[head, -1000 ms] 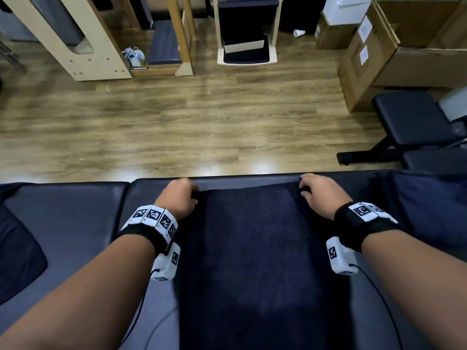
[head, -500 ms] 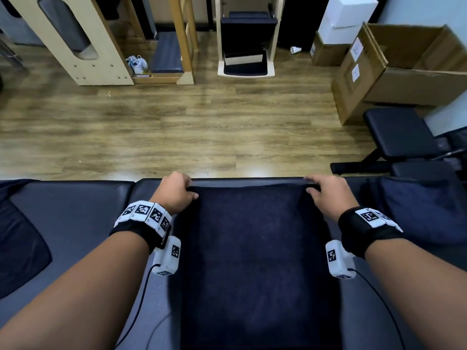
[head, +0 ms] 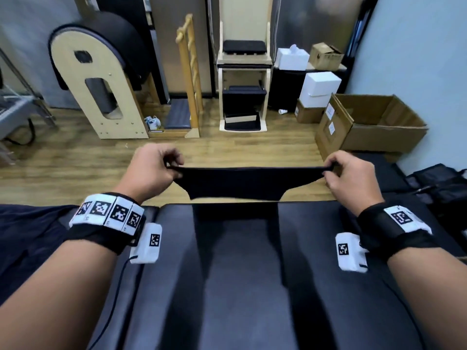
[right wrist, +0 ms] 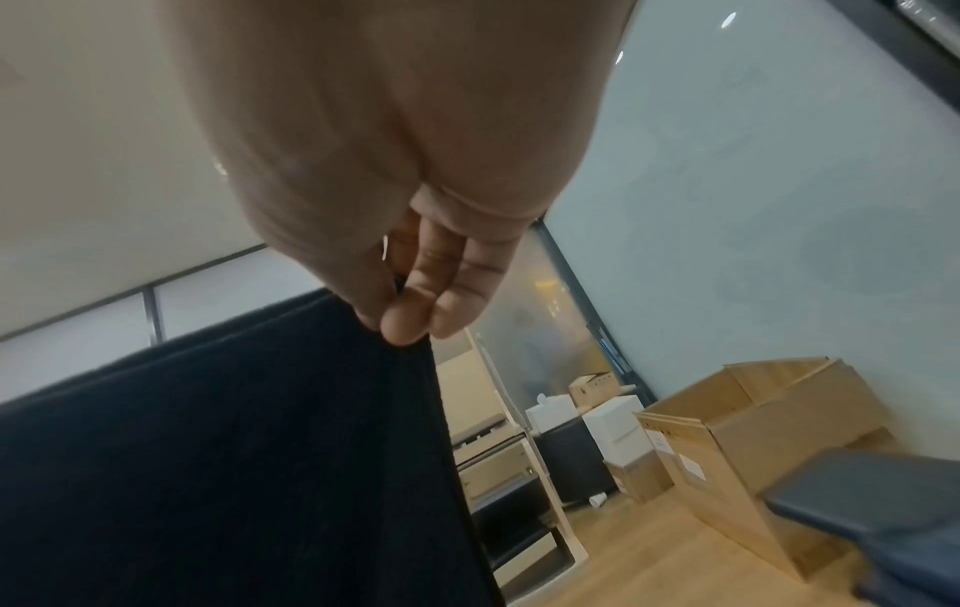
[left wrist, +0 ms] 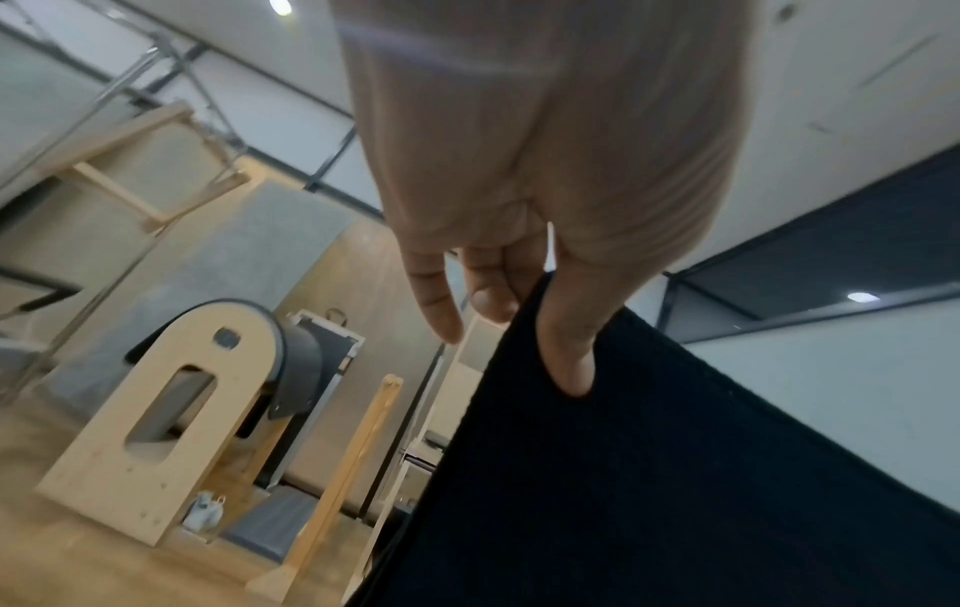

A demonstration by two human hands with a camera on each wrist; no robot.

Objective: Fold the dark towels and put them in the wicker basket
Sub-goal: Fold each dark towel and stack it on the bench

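Change: a second ago we had the towel [head: 233, 184] flat on the bench [head: 316, 274], both hands on its far corners; now we hold that edge up in the air, taut between us, the rest running down to the bench.
Meaning: we judge this the start of a fold, the far edge due to come toward 6 o'clock over the near part. No fold is laid yet.
Left hand [head: 149, 170]: at 10 o'clock, raised clear of the bench, knuckles up. In the left wrist view the thumb [left wrist: 568, 349] lies on the cloth with fingers behind it, clamped on the corner.
Right hand [head: 351, 174]: at 2 o'clock, level with the left. In the right wrist view thumb and fingertips [right wrist: 410, 324] are pressed together on the other corner.
Towel: its top edge spans 10 to 2 o'clock, sagging slightly at 12; the lower part lies on the bench toward 6 o'clock.
Other cloth: a dark piece [head: 27, 238] lies on the bench at 9 o'clock.
Basket: we cannot see it in any view.
Background: cardboard box [head: 374, 127] on the floor at 1 o'clock.
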